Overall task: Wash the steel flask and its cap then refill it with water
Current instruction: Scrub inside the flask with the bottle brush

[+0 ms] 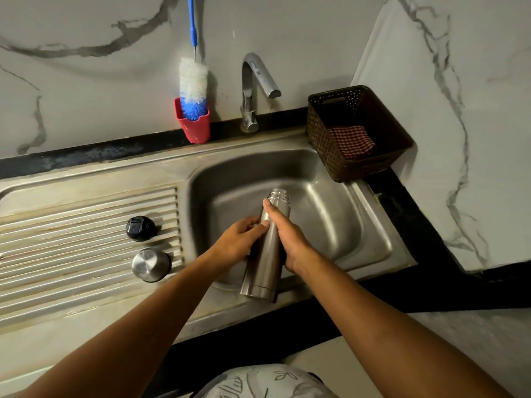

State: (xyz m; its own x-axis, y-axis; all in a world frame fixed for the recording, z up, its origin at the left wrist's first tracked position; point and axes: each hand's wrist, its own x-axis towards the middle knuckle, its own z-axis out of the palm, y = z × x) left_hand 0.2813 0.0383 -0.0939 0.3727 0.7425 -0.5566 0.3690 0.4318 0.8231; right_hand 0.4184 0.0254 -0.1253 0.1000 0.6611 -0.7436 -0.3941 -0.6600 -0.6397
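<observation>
At the kitchen sink, from the left: a round black plastic stopper (140,228) and a round brushed-steel cap (151,264) lie on the ribbed steel draining board (71,239), well apart from the hands, at about 9 o'clock from them; behind, a red plastic cup (193,128) holds a blue-and-white bottle brush (193,81); the person's left hand (240,239) wraps its fingers round the left side of the tall, uncapped stainless-steel flask (265,268), and the right hand (287,239) grips it from the right, thumb laid along the body; both hands hold it at mid-length over the near edge of the steel sink basin (344,214); its long axis runs from base at 6 o'clock to open mouth near 12; the bent chrome tap (253,90) stands at 12 o'clock from that mouth, well apart, with no water seen running, so the likely next move is forward, under the spout; neither hand is nearer; at right, a brown woven plastic basket (359,168) holds a red checked cloth (352,142); no brand, label or readable writing shows on the flask or caps.
</observation>
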